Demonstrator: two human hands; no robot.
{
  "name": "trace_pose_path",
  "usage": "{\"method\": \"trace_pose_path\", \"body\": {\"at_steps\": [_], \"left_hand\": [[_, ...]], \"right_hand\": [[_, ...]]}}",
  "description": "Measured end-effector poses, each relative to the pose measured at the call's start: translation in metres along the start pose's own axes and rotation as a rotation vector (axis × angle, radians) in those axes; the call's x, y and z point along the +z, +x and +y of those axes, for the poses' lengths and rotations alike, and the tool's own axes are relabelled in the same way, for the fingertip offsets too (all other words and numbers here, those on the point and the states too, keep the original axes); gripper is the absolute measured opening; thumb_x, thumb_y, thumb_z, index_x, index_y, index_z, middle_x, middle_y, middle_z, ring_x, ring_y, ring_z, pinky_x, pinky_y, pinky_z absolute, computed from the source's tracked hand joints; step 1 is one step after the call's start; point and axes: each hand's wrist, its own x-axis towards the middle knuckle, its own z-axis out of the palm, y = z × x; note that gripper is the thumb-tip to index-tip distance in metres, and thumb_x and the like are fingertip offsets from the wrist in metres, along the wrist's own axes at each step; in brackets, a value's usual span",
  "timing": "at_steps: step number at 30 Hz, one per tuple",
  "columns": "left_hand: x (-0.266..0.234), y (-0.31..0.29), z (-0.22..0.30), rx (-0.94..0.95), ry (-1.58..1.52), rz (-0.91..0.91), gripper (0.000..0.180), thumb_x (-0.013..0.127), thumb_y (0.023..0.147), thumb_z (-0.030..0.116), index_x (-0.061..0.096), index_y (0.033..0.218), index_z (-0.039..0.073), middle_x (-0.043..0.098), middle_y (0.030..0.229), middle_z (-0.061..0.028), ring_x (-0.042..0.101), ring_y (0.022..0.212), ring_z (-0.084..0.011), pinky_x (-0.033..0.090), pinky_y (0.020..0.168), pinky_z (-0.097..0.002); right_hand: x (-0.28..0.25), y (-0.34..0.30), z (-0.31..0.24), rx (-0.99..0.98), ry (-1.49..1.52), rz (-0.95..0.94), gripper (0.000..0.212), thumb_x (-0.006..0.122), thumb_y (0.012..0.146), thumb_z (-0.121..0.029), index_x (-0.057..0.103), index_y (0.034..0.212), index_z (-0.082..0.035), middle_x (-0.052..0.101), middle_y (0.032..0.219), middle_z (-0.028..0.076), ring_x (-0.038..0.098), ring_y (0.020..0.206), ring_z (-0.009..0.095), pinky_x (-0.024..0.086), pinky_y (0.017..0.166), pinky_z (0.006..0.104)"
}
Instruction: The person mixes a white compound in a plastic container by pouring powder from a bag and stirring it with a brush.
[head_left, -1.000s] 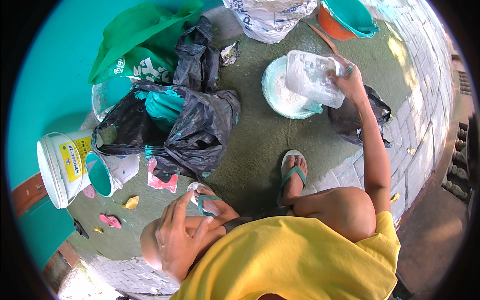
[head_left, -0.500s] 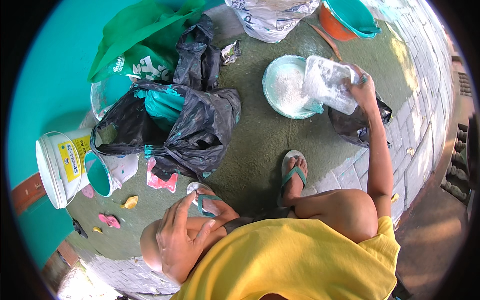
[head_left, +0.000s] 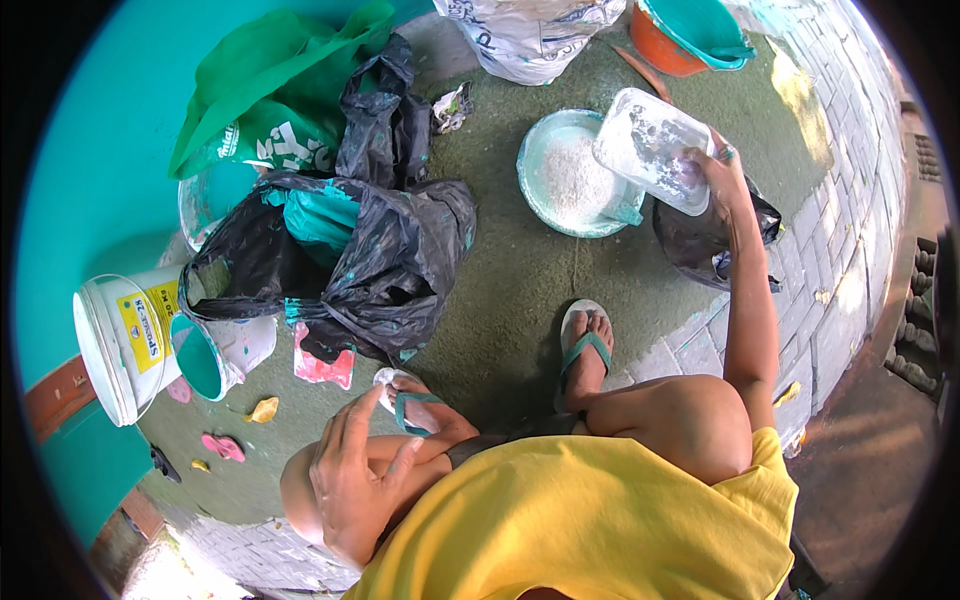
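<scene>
Now | one clear tub [head_left: 652, 147], right hand [head_left: 722, 172] | one powder bowl [head_left: 571, 186] | two flip-flops [head_left: 584, 345]

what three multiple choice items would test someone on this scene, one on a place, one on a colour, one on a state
1. Where does the left hand rest?
A. on the person's own bent left knee
B. on the white plastic bucket
C. on the black plastic bag

2. What colour are the straps of the flip-flops?
A. red
B. teal green
C. yellow

3. How does the right hand hold the clear rectangular plastic tub?
A. flat on the ground
B. lifted and tilted above the round teal basin of white powder
C. stacked inside the orange bucket

Answers:
1 A, the palm lies spread on the knee at lower left.
2 B, both straps across the feet show teal green.
3 B, the tub is raised off the ground at a slant over the basin's right rim.
</scene>
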Motion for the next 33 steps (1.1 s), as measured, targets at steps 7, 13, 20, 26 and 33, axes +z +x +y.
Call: {"method": "trace_pose_path", "body": {"at_steps": [7,13,20,26,33], "left_hand": [[0.001,0.002,-0.01,-0.05,0.038,0.032,0.06,0.073,0.075,0.032,0.052,0.125,0.006,0.06,0.114,-0.018,0.057,0.105,-0.0388,0.047,0.085,-0.045],[0.0,0.007,-0.001,-0.198,0.068,0.003,0.054,0.07,0.076,0.009,0.052,0.127,0.005,0.059,0.121,-0.0167,0.056,0.114,-0.0316,0.045,0.092,-0.0396],[-0.003,0.013,0.001,-0.238,0.075,0.051,0.049,0.068,0.08,0.015,0.052,0.125,0.003,0.061,0.116,-0.0166,0.057,0.108,-0.0339,0.046,0.09,-0.0399],[0.017,0.037,0.049,0.005,-0.105,0.161,0.047,0.068,0.078,0.004,0.056,0.123,0.006,0.066,0.108,-0.0114,0.063,0.095,-0.0204,0.048,0.079,-0.0326],[0.215,0.191,0.019,-0.197,-0.829,-0.174,0.031,0.056,0.095,0.026,0.056,0.116,0.003,0.064,0.105,-0.0082,0.062,0.094,-0.0157,0.049,0.077,-0.0274]], "right_hand": [[0.0,0.028,0.047,0.185,0.449,-0.067,0.038,0.053,0.085,-0.001,0.049,0.123,-0.001,0.062,0.109,0.012,0.063,0.094,0.021,0.054,0.084,0.0341],[0.028,0.122,0.1,0.005,0.637,0.188,0.036,0.061,0.089,-0.007,0.051,0.122,-0.001,0.061,0.111,0.01,0.064,0.093,0.021,0.056,0.08,0.0352],[0.032,0.113,0.082,-0.225,-0.318,0.543,0.056,0.076,0.079,-0.033,0.052,0.117,0.0,0.058,0.113,0.02,0.058,0.102,0.027,0.049,0.084,0.0371],[0.019,-0.014,0.05,-0.266,-0.601,0.163,0.05,0.071,0.081,-0.045,0.061,0.084,0.004,0.064,0.072,0.018,0.065,0.068,0.026,0.051,0.06,0.0368],[0.052,-0.06,0.071,-0.178,-0.527,-0.015,0.041,0.07,0.084,-0.031,0.056,0.066,0.002,0.053,0.052,0.008,0.051,0.043,0.014,0.044,0.046,0.0323]]}}
